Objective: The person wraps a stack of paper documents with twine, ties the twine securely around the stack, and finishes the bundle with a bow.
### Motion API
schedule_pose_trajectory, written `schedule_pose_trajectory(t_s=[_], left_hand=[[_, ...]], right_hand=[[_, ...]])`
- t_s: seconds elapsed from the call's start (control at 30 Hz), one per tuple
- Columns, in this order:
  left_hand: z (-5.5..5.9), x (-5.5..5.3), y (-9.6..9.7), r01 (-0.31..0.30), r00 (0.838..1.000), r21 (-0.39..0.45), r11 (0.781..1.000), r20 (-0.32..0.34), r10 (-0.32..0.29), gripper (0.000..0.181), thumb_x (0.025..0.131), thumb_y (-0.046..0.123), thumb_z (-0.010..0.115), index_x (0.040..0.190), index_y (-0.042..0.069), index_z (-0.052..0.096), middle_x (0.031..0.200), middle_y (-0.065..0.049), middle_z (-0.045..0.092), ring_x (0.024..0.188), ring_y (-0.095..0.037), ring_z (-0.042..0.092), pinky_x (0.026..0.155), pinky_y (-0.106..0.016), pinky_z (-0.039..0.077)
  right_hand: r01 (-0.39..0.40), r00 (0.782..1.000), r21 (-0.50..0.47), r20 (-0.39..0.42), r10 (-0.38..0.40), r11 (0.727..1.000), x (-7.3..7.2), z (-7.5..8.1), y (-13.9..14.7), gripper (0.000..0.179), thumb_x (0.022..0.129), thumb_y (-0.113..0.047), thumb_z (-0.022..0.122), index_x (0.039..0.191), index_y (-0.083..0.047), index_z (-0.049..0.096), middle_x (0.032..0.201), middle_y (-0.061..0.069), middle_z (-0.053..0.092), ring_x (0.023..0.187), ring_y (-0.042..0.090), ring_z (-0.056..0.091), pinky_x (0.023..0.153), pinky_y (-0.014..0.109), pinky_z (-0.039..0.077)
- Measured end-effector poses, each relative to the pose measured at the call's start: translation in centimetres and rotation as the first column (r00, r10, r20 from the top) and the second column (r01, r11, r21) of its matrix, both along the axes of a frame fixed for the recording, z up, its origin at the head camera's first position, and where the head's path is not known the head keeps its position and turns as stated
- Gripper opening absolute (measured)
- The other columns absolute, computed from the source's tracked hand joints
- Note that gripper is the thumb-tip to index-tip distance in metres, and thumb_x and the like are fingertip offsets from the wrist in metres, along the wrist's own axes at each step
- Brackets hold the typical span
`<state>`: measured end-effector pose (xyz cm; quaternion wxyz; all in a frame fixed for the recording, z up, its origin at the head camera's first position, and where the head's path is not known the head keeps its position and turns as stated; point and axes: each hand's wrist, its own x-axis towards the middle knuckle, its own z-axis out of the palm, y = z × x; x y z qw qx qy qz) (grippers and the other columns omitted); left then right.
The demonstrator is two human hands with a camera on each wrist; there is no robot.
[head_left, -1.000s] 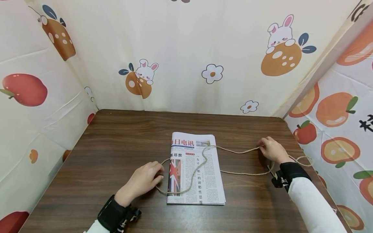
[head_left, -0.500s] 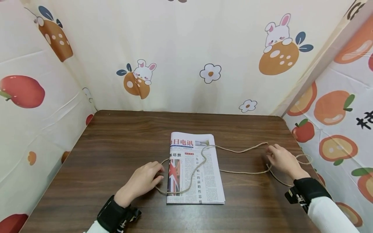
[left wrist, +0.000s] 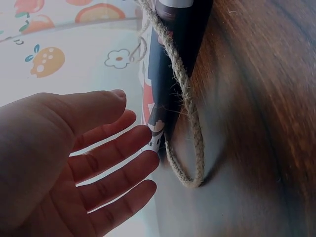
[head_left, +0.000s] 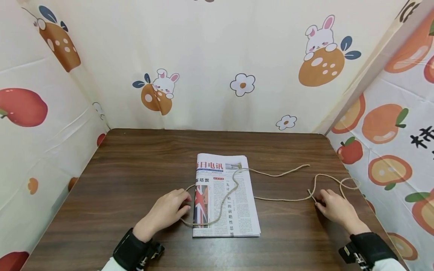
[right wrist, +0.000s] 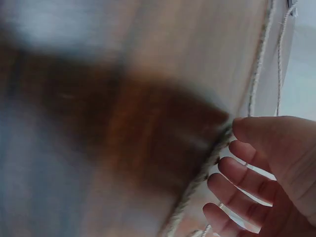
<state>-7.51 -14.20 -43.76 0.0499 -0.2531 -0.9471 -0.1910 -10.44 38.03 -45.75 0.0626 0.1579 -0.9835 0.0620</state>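
A folded newspaper (head_left: 225, 195) lies on the brown table, with a thin beige rope (head_left: 234, 184) winding across its front and more of the rope running under it. My left hand (head_left: 167, 210) stays beside the paper's left edge. In the left wrist view its fingers are spread, near the loop of rope (left wrist: 190, 108) against the paper's dark folded side. At the right, my right hand (head_left: 337, 210) is low over the table beside the rope's loose coils. Its thumb tip meets a strand of rope (right wrist: 195, 185) in the right wrist view, the fingers loosely bent and apart.
The wood-grain table (head_left: 135, 162) ends at a pale back curtain (head_left: 203, 49) printed with rabbits and flowers. A fruit-printed sheet (head_left: 390, 180) hangs along the right edge, with another sheet (head_left: 61, 162) on the left. One rope end (head_left: 306, 165) lies right of the newspaper.
My right hand has let go of the upper rope end and moved down and toward me to the lower strands, uncovering the coil. My left hand and the newspaper have stayed put.
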Motion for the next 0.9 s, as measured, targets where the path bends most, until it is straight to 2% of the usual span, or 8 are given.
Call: schedule_pose_trajectory(t_s=[0.23,0.37,0.5,0.73,0.9], left_hand=[[0.0,0.0,0.0,0.009,1.0,-0.004,1.0,-0.019,-0.009,0.015,0.078,0.018,0.072,0.088,0.014,0.063,0.082,0.004,0.056,0.073,-0.007,0.049,0.063,-0.026,0.045],[0.2,0.1,0.2,0.012,1.0,-0.001,1.0,-0.015,-0.012,0.014,0.078,0.018,0.071,0.088,0.013,0.063,0.082,0.003,0.056,0.073,-0.007,0.05,0.063,-0.026,0.045],[0.4,0.2,0.3,0.011,1.0,-0.003,1.0,-0.012,-0.011,0.014,0.078,0.018,0.071,0.088,0.013,0.063,0.082,0.004,0.056,0.073,-0.007,0.049,0.063,-0.026,0.045],[0.9,0.3,0.7,0.03,0.999,-0.008,1.0,-0.028,-0.031,0.014,0.078,0.018,0.072,0.087,0.013,0.062,0.081,0.005,0.055,0.072,-0.007,0.048,0.062,-0.025,0.044],[1.2,0.2,1.1,0.051,0.998,-0.006,0.999,-0.034,-0.051,0.014,0.078,0.018,0.072,0.087,0.012,0.062,0.081,0.003,0.056,0.071,-0.006,0.046,0.061,-0.024,0.043]], right_hand=[[-0.009,0.998,0.011,-0.055,0.009,1.0,0.9,-0.6,-0.3,0.025,0.068,-0.002,0.072,0.067,-0.01,0.049,0.062,-0.002,0.038,0.053,0.009,0.035,0.048,0.026,0.029],[0.012,0.999,0.017,-0.032,-0.012,1.0,1.2,-0.5,-0.5,0.022,0.071,-0.001,0.07,0.068,-0.008,0.049,0.06,-0.001,0.039,0.052,0.01,0.036,0.047,0.027,0.029],[0.042,0.999,-0.017,-0.016,-0.042,0.999,1.5,-0.1,-1.0,0.019,0.075,-0.002,0.065,0.072,-0.008,0.047,0.059,-0.003,0.039,0.05,0.009,0.036,0.046,0.028,0.03],[-0.014,0.993,-0.074,-0.121,0.005,0.997,2.1,0.9,-3.0,0.02,0.073,-0.001,0.067,0.076,-0.011,0.05,0.06,-0.009,0.039,0.05,0.003,0.035,0.044,0.026,0.029],[-0.05,0.991,-0.094,-0.128,0.038,0.994,2.5,1.9,-5.1,0.019,0.073,-0.003,0.069,0.08,-0.012,0.053,0.064,-0.01,0.045,0.052,0.001,0.039,0.043,0.025,0.031]])
